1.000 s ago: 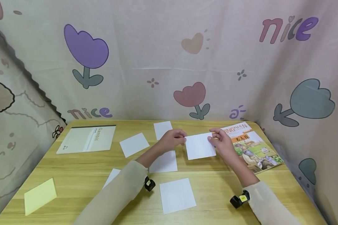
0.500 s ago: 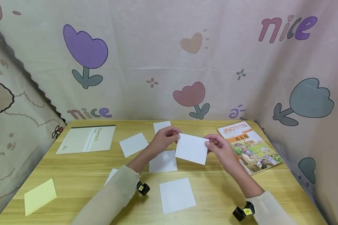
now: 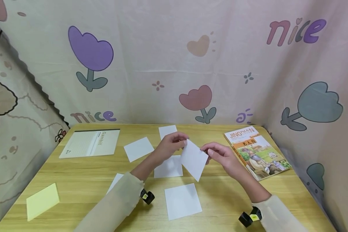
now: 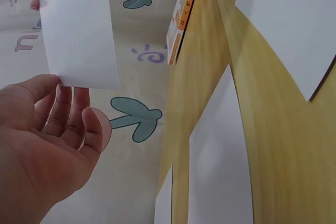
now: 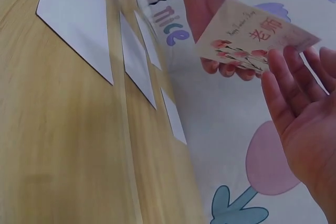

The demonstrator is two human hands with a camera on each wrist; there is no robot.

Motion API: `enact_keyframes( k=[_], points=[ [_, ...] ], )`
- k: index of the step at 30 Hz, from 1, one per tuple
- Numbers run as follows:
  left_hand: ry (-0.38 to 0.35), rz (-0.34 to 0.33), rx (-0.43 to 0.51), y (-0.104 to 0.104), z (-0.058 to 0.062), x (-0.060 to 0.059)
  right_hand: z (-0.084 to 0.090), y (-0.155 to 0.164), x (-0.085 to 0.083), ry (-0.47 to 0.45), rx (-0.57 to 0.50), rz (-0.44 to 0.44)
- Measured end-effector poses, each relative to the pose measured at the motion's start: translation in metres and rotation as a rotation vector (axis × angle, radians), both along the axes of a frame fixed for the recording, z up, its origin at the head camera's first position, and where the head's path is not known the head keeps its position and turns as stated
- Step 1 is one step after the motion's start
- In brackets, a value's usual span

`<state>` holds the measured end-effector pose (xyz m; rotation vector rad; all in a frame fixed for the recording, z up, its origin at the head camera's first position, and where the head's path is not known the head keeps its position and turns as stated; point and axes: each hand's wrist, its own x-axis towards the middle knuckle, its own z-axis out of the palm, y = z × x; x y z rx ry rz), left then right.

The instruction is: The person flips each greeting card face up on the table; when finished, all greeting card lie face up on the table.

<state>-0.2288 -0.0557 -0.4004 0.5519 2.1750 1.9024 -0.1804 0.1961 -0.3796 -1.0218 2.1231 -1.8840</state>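
Observation:
Raised over the middle of the table, a greeting card hangs tilted, its blank white back towards the head camera. My left hand pinches its upper left corner between thumb and fingers. At the card's right edge, my right hand holds it by the fingertips. The right wrist view shows the printed face of the card, with pink flowers, red characters and small lettering. Below lie more white cards: one nearer the front, another under the held card, a third to the left.
A Gambit notebook lies at the back left and a colourful magazine at the back right. The yellow sheet is at front left. One white card sits near the back edge; another is partly hidden by the left sleeve.
Both hands have moved left with the card. It has turned from nearly level to a steep tilt, its lower corner now pointing down. The right hand has come closer to the left.

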Motion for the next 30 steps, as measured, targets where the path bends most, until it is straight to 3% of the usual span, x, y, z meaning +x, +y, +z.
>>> enact_keyframes(
  k=[11,20,23,26,30],
  points=[
    [-0.003,-0.085,0.036,0.006,0.001,0.005,0.001,-0.016,0.000,0.022,0.057,0.052],
    [0.013,-0.095,0.021,0.009,0.001,0.007,-0.002,-0.022,0.000,0.043,0.041,0.049],
    [0.053,-0.071,-0.013,0.008,0.001,0.007,-0.002,-0.023,0.000,0.061,0.038,0.048],
    [0.144,-0.014,-0.048,0.007,0.005,0.009,-0.001,-0.023,-0.002,0.081,0.041,0.030],
    [0.269,0.060,-0.074,0.003,0.015,0.023,0.000,-0.022,-0.003,0.090,0.051,-0.006]
  ],
)
